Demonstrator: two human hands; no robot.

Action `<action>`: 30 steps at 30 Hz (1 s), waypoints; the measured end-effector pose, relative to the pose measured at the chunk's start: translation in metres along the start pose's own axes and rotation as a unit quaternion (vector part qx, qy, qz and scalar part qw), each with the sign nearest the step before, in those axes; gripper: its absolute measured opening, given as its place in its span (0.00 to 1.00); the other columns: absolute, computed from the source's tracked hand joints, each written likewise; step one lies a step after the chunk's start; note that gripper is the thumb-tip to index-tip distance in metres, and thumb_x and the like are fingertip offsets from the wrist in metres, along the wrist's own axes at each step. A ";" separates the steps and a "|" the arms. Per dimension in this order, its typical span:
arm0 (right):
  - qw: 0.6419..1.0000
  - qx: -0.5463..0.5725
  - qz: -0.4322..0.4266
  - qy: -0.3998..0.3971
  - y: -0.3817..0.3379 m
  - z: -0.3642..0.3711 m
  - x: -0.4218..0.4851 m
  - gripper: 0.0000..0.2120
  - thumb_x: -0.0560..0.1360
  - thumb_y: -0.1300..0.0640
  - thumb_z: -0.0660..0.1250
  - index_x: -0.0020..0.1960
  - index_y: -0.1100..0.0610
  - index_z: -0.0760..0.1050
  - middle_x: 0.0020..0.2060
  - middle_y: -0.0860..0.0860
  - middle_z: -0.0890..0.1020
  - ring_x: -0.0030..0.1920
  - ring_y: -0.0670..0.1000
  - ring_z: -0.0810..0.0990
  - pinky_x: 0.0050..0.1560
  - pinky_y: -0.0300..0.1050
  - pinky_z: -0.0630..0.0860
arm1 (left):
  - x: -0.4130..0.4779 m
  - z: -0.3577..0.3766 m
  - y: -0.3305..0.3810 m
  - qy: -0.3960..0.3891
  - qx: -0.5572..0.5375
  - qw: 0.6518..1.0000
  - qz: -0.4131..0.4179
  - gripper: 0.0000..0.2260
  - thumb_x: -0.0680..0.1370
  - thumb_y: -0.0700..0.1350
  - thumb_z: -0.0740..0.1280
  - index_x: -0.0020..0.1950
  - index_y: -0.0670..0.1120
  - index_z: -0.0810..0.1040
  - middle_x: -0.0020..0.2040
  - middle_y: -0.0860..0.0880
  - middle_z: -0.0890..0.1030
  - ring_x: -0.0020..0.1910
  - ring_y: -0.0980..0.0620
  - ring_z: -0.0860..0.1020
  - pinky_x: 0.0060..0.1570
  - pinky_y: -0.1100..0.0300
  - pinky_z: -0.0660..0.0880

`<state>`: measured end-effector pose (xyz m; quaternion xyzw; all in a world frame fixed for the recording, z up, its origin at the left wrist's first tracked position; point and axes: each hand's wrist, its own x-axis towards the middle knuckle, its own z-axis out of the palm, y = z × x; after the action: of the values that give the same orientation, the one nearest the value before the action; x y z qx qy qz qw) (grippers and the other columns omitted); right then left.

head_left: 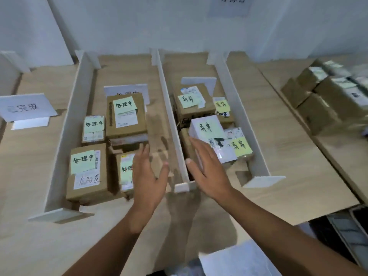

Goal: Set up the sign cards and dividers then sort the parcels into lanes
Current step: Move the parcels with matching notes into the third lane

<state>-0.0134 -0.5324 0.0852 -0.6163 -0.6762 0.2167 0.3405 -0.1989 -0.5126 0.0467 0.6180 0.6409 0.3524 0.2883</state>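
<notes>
- Head view, looking down on a wooden table (282, 156) split into lanes by white boards; the middle divider (169, 108) is the reference.
- Left hand (148, 176): just left of the middle divider's near end, fingers straight, thumb spread, holding nothing. It hides part of the near brown parcel (124, 170) and its green note.
- Right hand (209, 170): just right of the middle divider's near end, fingers straight and together, gripping nothing. The fingertips reach the near edge of the white parcel (205, 126); cannot tell whether they touch it.
- Lane left of the middle divider, closed off by the left divider (67, 126): four brown parcels with green notes. Besides the near one, a large parcel (125, 116) lies farther back, a small parcel (93, 128) sits beside it, and another parcel (87, 172) lies at the near left. A white sign card (127, 89) stands behind the large one.
- Lane right of the middle divider, closed off by the right divider (243, 116): the white parcel lies on top of others; behind it, a brown box (191, 102) with a green note; two parcels with yellow notes (222, 108) lie toward the right divider.
- Far left of the middle divider, past the left divider: a second sign card (27, 107) with handwriting.
- Far right of it: a stack of brown parcels (318, 100), well apart from both hands.
</notes>
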 end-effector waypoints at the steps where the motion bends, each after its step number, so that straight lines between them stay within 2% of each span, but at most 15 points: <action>1: 0.999 -0.012 0.000 0.030 0.008 -0.030 -0.012 0.27 0.83 0.44 0.59 0.80 0.53 0.64 0.76 0.48 0.68 0.77 0.48 0.64 0.72 0.56 0.69 | -0.001 0.011 0.026 -0.008 0.011 1.000 0.027 0.36 0.77 0.66 0.58 0.82 0.51 0.59 0.82 0.51 0.58 0.81 0.50 0.54 0.79 0.45 0.54; 6: 0.979 -0.138 0.035 0.144 0.075 -0.198 -0.100 0.29 0.82 0.42 0.59 0.78 0.57 0.67 0.73 0.54 0.72 0.75 0.56 0.68 0.71 0.60 0.66 | -0.032 0.097 0.176 -0.076 0.055 0.975 0.202 0.38 0.76 0.67 0.60 0.81 0.47 0.64 0.82 0.48 0.61 0.82 0.44 0.53 0.79 0.40 0.50; 9: 0.959 -0.191 0.102 0.184 0.120 -0.289 -0.171 0.31 0.81 0.39 0.57 0.79 0.53 0.64 0.75 0.55 0.69 0.76 0.57 0.65 0.74 0.62 0.63 | -0.072 0.164 0.255 -0.144 0.109 0.947 0.265 0.38 0.77 0.71 0.56 0.82 0.51 0.59 0.83 0.51 0.56 0.82 0.48 0.47 0.79 0.43 0.42; 11: 0.941 -0.234 0.143 0.200 0.147 -0.341 -0.219 0.33 0.80 0.36 0.54 0.80 0.52 0.64 0.76 0.56 0.68 0.77 0.58 0.63 0.76 0.62 0.59 | -0.102 0.207 0.296 -0.174 0.139 0.928 0.300 0.39 0.77 0.73 0.54 0.83 0.53 0.55 0.84 0.53 0.53 0.83 0.47 0.46 0.79 0.44 0.41; 14: 0.919 -0.272 0.198 0.204 0.183 -0.408 -0.279 0.35 0.79 0.33 0.50 0.81 0.49 0.60 0.78 0.56 0.64 0.79 0.58 0.59 0.76 0.62 0.57 | -0.148 0.265 0.346 -0.214 0.153 0.909 0.323 0.41 0.76 0.74 0.51 0.83 0.53 0.53 0.84 0.53 0.52 0.82 0.47 0.46 0.79 0.43 0.43; 20: 0.899 -0.274 0.263 0.217 0.256 -0.496 -0.354 0.31 0.82 0.38 0.57 0.82 0.48 0.58 0.80 0.55 0.61 0.81 0.56 0.55 0.77 0.62 0.56 | -0.216 0.364 0.421 -0.274 0.172 0.881 0.345 0.40 0.77 0.73 0.52 0.83 0.53 0.53 0.84 0.54 0.52 0.82 0.47 0.47 0.79 0.44 0.43; 22: 0.896 -0.272 0.271 0.224 0.282 -0.516 -0.361 0.31 0.82 0.38 0.57 0.82 0.48 0.58 0.80 0.55 0.61 0.80 0.57 0.55 0.78 0.61 0.56 | -0.225 0.390 0.439 -0.267 0.171 0.875 0.365 0.39 0.78 0.72 0.53 0.83 0.50 0.58 0.83 0.51 0.57 0.81 0.44 0.53 0.78 0.42 0.50; 25: 0.897 -0.256 0.282 0.224 0.327 -0.540 -0.357 0.32 0.82 0.36 0.54 0.82 0.47 0.58 0.80 0.55 0.61 0.81 0.56 0.55 0.78 0.59 0.56 | -0.226 0.435 0.463 -0.256 0.162 0.864 0.402 0.39 0.78 0.69 0.57 0.79 0.43 0.66 0.79 0.44 0.67 0.77 0.39 0.63 0.72 0.39 0.63; 28: 0.907 -0.243 0.278 0.202 0.378 -0.566 -0.340 0.32 0.82 0.36 0.56 0.82 0.46 0.56 0.80 0.54 0.60 0.81 0.55 0.54 0.79 0.55 0.56 | -0.210 0.496 0.482 -0.281 0.144 0.875 0.367 0.38 0.78 0.67 0.63 0.80 0.45 0.63 0.81 0.45 0.62 0.80 0.41 0.56 0.77 0.41 0.57; 30: 0.912 -0.242 0.277 0.183 0.414 -0.584 -0.328 0.32 0.82 0.37 0.58 0.82 0.45 0.55 0.80 0.53 0.59 0.80 0.54 0.54 0.79 0.52 0.55 | -0.195 0.543 0.492 -0.298 0.130 0.880 0.347 0.39 0.78 0.68 0.62 0.82 0.47 0.60 0.83 0.46 0.56 0.82 0.42 0.50 0.79 0.42 0.51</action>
<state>0.6982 -0.8669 0.1198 -0.8712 -0.4359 0.0152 0.2251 0.5423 -0.6613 0.1136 0.9085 0.3093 0.1429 0.2418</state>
